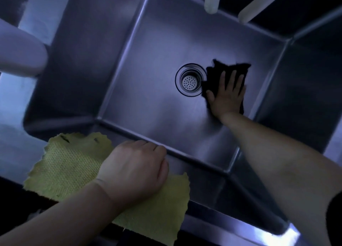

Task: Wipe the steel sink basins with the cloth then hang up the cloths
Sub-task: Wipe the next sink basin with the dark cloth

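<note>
My left hand (135, 169), fingers curled, rests on the yellow cloth (72, 164) draped over the sink's (140, 105) near rim. My right hand (226, 94), fingers spread flat, presses the dark cloth (216, 73) on the basin floor, just beside the drain (190, 80).

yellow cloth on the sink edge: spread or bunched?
Spread. The yellow cloth lies flat over the sink's front rim, ragged edges visible, with the left hand resting on it.

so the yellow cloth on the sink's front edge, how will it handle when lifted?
The yellow cloth probably goes floppy: it lies flat, draped over the sink rim, with ragged edges. Its thin open weave suggests it is light. Likely not slippery, since the left hand rests on it and the weave looks textured.
</note>
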Demonstrator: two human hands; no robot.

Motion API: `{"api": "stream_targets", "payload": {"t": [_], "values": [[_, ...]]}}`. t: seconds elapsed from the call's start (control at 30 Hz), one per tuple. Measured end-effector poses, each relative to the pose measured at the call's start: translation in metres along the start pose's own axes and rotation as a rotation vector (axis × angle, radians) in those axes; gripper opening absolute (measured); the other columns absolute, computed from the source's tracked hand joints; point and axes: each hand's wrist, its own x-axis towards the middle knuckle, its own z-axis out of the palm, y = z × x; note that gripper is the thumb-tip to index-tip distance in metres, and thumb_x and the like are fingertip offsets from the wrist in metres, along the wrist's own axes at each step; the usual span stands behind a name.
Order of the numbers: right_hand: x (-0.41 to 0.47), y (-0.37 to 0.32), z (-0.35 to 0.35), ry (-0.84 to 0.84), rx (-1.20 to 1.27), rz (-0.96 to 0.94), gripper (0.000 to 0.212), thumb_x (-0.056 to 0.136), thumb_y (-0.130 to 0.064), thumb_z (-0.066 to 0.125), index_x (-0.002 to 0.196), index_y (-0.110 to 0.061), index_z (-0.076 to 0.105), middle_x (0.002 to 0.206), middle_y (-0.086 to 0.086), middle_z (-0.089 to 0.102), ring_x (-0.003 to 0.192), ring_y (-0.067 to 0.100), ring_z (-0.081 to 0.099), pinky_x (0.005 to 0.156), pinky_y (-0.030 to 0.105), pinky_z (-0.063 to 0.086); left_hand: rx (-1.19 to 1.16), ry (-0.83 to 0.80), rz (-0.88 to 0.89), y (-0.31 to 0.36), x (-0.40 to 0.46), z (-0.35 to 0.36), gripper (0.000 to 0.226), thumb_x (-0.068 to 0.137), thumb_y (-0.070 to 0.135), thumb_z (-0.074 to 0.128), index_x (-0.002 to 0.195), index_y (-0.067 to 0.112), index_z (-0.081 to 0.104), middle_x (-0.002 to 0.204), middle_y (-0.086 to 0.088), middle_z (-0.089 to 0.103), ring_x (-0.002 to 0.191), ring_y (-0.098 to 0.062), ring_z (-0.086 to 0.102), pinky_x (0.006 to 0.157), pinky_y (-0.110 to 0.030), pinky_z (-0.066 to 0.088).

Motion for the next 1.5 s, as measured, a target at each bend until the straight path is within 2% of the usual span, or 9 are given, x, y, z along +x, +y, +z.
{"api": "stream_targets", "payload": {"t": [0.1,0.27,0.37,0.47,0.57,0.8,1.07,1.33,1.5], "values": [[-0.056,-0.011,0.017,-0.122,0.052,0.029,0.084,0.091,-0.058,0.037,0.151,-0.016,-0.004,0.157,0.019,-0.011,0.143,0.04,-0.014,0.112,0.056,-0.01,0.012,-0.013,0.004,0.002,0.001,-0.002,0.024,0.077,0.032,0.041,0.058,0.022,0.052,0.052,0.001,0.053,0.045,-0.022,0.052,0.044,-0.026,0.037],[-0.129,-0.018,0.034,-0.54,0.076,0.153,0.093,0.091,-0.064,0.028,0.139,-0.015,-0.034,0.144,0.017,-0.043,0.132,0.041,-0.038,0.107,0.057,-0.02,0.022,-0.017,0.012,0.005,0.0,-0.005,0.028,0.077,0.03,0.039,0.056,0.018,0.054,0.05,-0.002,0.053,0.043,-0.025,0.052,0.042,-0.027,0.039],[-0.161,-0.017,0.032,-0.706,0.094,0.255,0.091,0.092,-0.061,0.03,0.141,-0.015,-0.031,0.147,0.018,-0.039,0.134,0.043,-0.033,0.11,0.056,-0.014,0.022,-0.009,0.025,0.007,0.0,-0.008,0.029,0.076,0.028,0.038,0.054,0.017,0.053,0.048,-0.003,0.052,0.041,-0.026,0.051,0.041,-0.025,0.037],[-0.179,-0.015,0.029,-0.671,0.148,0.333,0.088,0.093,-0.06,0.03,0.146,-0.014,-0.023,0.152,0.019,-0.027,0.138,0.044,-0.023,0.112,0.054,-0.01,0.015,-0.02,0.023,0.008,-0.001,-0.009,0.03,0.077,0.028,0.036,0.054,0.017,0.053,0.048,-0.002,0.052,0.041,-0.025,0.051,0.041,-0.026,0.037],[-0.173,-0.009,0.026,-0.628,0.243,0.429,0.094,0.091,-0.063,0.032,0.143,-0.013,-0.027,0.15,0.017,-0.033,0.137,0.039,-0.029,0.112,0.051,-0.014,0.017,-0.029,0.014,0.008,-0.001,-0.008,0.029,0.077,0.03,0.037,0.055,0.018,0.052,0.049,0.0,0.052,0.042,-0.024,0.051,0.041,-0.026,0.038],[-0.099,-0.008,0.01,-0.261,0.362,0.533,0.1,0.088,-0.062,0.043,0.148,-0.007,-0.015,0.154,0.021,-0.023,0.141,0.037,-0.024,0.112,0.052,-0.015,0.007,-0.014,0.013,0.004,0.002,-0.005,0.027,0.077,0.031,0.039,0.056,0.02,0.052,0.05,0.001,0.051,0.042,-0.02,0.05,0.041,-0.027,0.036],[0.023,0.036,-0.026,0.005,0.198,0.353,0.091,0.089,-0.058,0.043,0.151,-0.009,-0.002,0.156,0.024,-0.009,0.143,0.04,-0.011,0.114,0.051,-0.01,0.01,-0.045,0.009,0.004,0.004,-0.006,0.025,0.076,0.034,0.042,0.055,0.022,0.048,0.051,0.005,0.051,0.043,-0.019,0.052,0.042,-0.024,0.037],[0.098,0.061,-0.047,0.107,0.062,0.21,0.087,0.088,-0.058,0.044,0.151,-0.013,0.005,0.156,0.024,-0.002,0.144,0.041,-0.006,0.115,0.052,-0.006,-0.022,-0.069,0.016,0.001,0.008,-0.003,0.023,0.077,0.034,0.045,0.057,0.022,0.048,0.053,0.003,0.052,0.047,-0.021,0.054,0.046,-0.028,0.043],[0.1,0.058,-0.051,0.114,0.047,0.182,0.082,0.09,-0.056,0.043,0.152,-0.016,0.005,0.157,0.023,-0.002,0.144,0.04,-0.007,0.115,0.051,-0.006,-0.032,-0.073,0.01,-0.002,0.005,0.0,0.023,0.079,0.034,0.046,0.058,0.024,0.048,0.054,0.004,0.051,0.048,-0.021,0.053,0.047,-0.028,0.045]]}}
